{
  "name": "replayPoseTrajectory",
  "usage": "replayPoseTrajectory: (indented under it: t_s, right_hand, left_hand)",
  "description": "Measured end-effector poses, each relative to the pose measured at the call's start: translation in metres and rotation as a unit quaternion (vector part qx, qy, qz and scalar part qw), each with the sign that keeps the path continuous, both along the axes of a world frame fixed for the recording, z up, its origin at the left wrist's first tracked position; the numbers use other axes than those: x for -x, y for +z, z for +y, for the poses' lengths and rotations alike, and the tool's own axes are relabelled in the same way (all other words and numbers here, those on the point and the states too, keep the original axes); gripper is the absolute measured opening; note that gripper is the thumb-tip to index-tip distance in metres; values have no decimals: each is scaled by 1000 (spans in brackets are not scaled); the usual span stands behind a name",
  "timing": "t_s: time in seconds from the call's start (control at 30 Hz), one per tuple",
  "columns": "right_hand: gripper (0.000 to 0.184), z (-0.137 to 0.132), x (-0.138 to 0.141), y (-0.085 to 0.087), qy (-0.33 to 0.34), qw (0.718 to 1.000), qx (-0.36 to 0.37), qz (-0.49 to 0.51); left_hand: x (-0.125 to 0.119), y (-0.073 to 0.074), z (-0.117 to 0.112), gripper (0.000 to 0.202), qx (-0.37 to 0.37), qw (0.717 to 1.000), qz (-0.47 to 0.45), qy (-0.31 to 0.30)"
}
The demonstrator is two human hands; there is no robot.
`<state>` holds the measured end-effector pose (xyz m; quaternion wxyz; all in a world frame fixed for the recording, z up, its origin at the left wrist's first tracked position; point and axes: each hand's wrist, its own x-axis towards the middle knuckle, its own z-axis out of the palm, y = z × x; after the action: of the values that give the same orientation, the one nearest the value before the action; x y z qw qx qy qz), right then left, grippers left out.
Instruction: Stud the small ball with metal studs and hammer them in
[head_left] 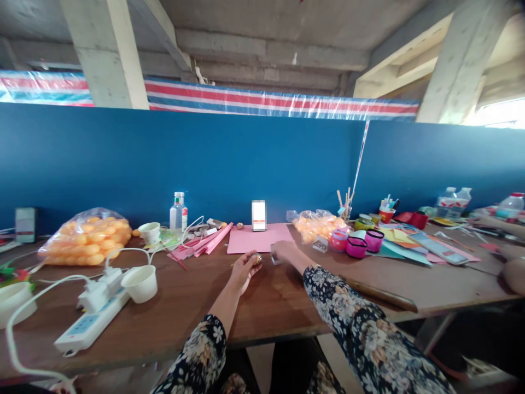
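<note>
Over the brown table (197,293), my left hand (243,272) pinches a small shiny gold-coloured piece (257,259) between thumb and fingers. It looks rounded, but its exact kind is too small to tell. My right hand (286,251) is closed at the near right corner of a pink sheet (241,239). A small pale, clear-looking piece (274,255) shows at its fingers, which are partly hidden from me. The two hands are apart. A phone (258,215) with a lit screen stands upright at the sheet's back edge.
To the left are a bag of orange balls (88,238), a power strip (92,323) with cables, and a white cup (140,283). On the right lie another bag of balls (318,224), pink rings (356,246) and a wooden stick (379,294). Another person's hand (514,273) is far right.
</note>
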<state>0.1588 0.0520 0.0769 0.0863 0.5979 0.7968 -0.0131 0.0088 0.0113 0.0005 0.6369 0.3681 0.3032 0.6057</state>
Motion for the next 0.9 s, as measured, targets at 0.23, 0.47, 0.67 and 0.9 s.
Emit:
replayPoseTrajectory:
  t_s: [0.23,0.47,0.67,0.9]
  right_hand:
    - [35,0,-1,0,18,1000,5,-12]
    - [33,-2,1,-1,-2,1000,8,-4]
    - [27,-7,0,4,-14,999,-15,38]
    - [19,-10,-9,2,-36,977,-92,190]
  left_hand:
    - [0,-1,1,31,2,1000,0,-2]
    - [0,-2,2,30,6,1000,-4,0]
    - [0,2,-1,31,2,1000,-11,2]
    - [1,3,-1,33,8,1000,-23,-1]
